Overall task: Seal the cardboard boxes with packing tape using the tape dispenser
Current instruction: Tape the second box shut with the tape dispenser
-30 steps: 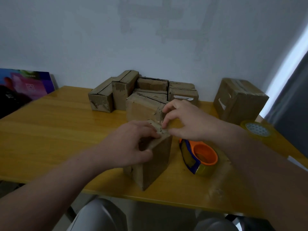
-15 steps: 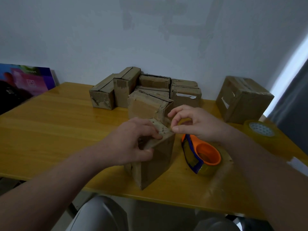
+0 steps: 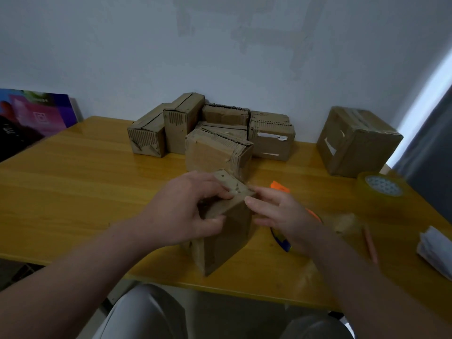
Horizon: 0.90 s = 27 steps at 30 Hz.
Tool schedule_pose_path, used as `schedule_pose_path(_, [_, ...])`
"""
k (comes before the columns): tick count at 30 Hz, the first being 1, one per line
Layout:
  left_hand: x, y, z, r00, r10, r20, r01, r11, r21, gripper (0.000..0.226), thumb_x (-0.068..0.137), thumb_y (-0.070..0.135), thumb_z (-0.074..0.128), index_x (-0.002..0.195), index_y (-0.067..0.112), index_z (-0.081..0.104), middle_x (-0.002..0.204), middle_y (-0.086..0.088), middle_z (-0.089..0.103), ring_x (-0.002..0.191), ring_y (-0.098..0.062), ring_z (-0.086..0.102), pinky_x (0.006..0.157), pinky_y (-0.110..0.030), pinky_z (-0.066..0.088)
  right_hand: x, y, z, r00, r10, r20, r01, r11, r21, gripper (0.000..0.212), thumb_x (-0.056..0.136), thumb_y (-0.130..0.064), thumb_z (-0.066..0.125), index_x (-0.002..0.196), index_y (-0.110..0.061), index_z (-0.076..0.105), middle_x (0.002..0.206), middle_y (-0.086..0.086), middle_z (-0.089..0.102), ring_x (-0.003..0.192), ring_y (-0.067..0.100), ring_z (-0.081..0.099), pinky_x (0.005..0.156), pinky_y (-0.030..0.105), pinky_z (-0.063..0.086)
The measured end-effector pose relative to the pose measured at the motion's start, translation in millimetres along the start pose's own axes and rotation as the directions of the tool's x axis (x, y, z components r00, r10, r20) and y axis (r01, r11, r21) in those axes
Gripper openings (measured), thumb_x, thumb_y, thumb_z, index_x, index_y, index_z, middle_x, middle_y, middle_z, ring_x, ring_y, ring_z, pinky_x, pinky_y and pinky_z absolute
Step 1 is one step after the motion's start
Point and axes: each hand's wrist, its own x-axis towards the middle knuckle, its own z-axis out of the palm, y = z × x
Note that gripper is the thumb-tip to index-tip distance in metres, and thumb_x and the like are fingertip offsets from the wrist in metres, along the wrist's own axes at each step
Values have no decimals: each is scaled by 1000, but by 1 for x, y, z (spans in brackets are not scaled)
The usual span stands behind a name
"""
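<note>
Cardboard box [image 3: 225,241] upright at near edge of table [image 3: 85,179]: left hand [image 3: 186,214] grips its top flap; right hand [image 3: 286,216], fingers loosely extended, touches its right top edge; tape dispenser [image 3: 280,186] lies just right, partly hidden by that hand.

A pale, patchy wall [image 3: 122,57] is rising behind a yellow wooden worktop [image 3: 73,179]. Daylight is coming in as a bright strip [image 3: 425,94] at the right, beside a grey curtain [image 3: 428,148]. A purple printed board [image 3: 36,118] is leaning against the wall at the left.

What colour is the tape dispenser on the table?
The tape dispenser is orange with a blue edge. It shows in the head view, partly hidden behind the right hand.
</note>
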Motion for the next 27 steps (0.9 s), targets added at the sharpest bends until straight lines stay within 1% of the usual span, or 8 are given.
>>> schedule_pose_path(4, [-1,-2,3,1000,5,-25,-4,1000,30,45,70,49,57,106,26,70,111,13,65,101,-5,57,82,-26,50,4,1,12,994,91,-68,-74,974,214,18,86,-27,67,101,-18,71,103,-2,73,104,15,64,92,33,49])
schedule_pose_path(6, [-1,-2,4,999,18,-45,-16,999,41,43,70,48,58,104,24,71,109,12,66,99,-7,59,80,-28,52,6,-1,19,985,115,-128,-77,959,272,6,85,-24,68,87,-19,71,90,-3,74,93,13,67,80,29,51])
schedule_pose_path(9, [0,-1,5,997,37,-63,-33,998,61,42,70,47,57,101,23,71,106,10,67,95,-9,61,77,-26,51,8,1,30,976,75,-205,-24,971,239,10,86,-27,67,86,-19,73,76,-5,72,71,5,68,57,20,49])
schedule_pose_path(12, [-1,-2,6,997,42,-65,-39,998,53,42,71,47,57,102,22,72,106,10,67,95,-10,61,77,-27,52,11,-1,37,966,15,-258,40,978,206,17,88,-29,64,85,-15,73,72,1,68,65,10,64,51,20,47])
schedule_pose_path(16, [-1,-4,6,997,45,-62,-41,997,65,42,72,49,58,103,24,71,107,11,67,95,-9,61,75,-30,53,19,0,36,936,-48,-350,80,994,78,35,90,-32,62,60,-14,64,59,2,57,61,18,54,58,32,41])
schedule_pose_path(20, [-1,-3,6,996,51,-77,-46,997,69,42,72,49,57,103,25,71,107,12,67,95,-7,60,76,-27,52,22,-1,31,902,-233,-364,173,967,-188,47,92,-37,56,59,-3,58,55,8,50,58,20,48,57,44,43])
schedule_pose_path(23, [-1,-4,6,997,38,-74,-34,998,55,43,72,50,57,103,25,71,108,13,67,98,-6,60,79,-26,51,21,-5,25,853,-396,-339,236,873,-427,51,97,-31,51,54,-4,50,47,1,42,48,10,38,51,35,31])
schedule_pose_path(27, [-2,-4,4,997,33,-65,-31,999,44,42,73,51,55,103,27,71,109,14,67,100,-5,60,79,-28,52,23,0,27,748,-549,-372,280,770,-574,53,99,-30,49,51,-9,45,44,-3,36,44,13,35,45,28,23])
